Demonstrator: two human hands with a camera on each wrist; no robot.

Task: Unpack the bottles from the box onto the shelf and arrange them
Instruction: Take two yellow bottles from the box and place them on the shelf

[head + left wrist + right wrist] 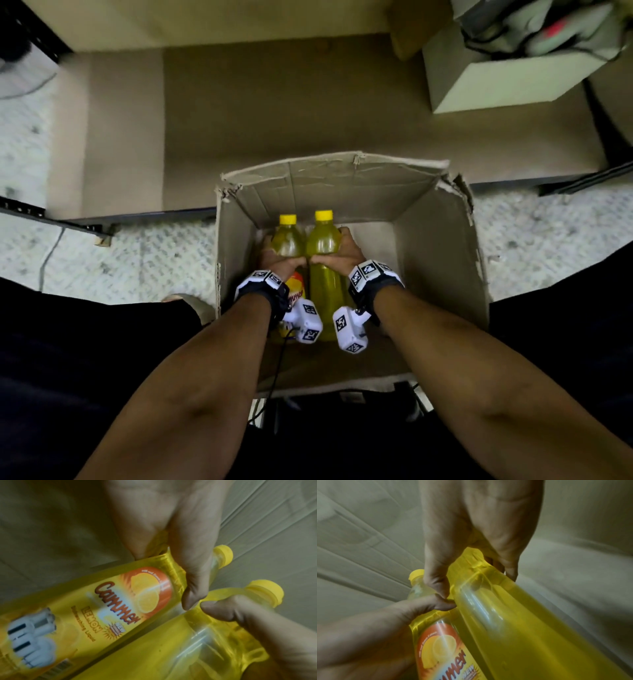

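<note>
Two yellow lemon-liquid bottles with yellow caps lie side by side inside the open cardboard box (239,219). My left hand (279,255) grips the left bottle (287,240) round its shoulder; its orange and yellow label (120,601) faces up. My right hand (337,251) grips the right bottle (323,246) the same way, its clear side (513,622) showing. The thumbs nearly meet between the bottles. Both caps (223,555) (267,591) point away from me, toward the shelf (274,102).
The low shelf board, lined with brown cardboard, runs beyond the box, with a black metal front rail (144,217). A pale carton (507,82) holding cloth items sits on it at the far right. Speckled floor (102,260) lies on both sides of the box.
</note>
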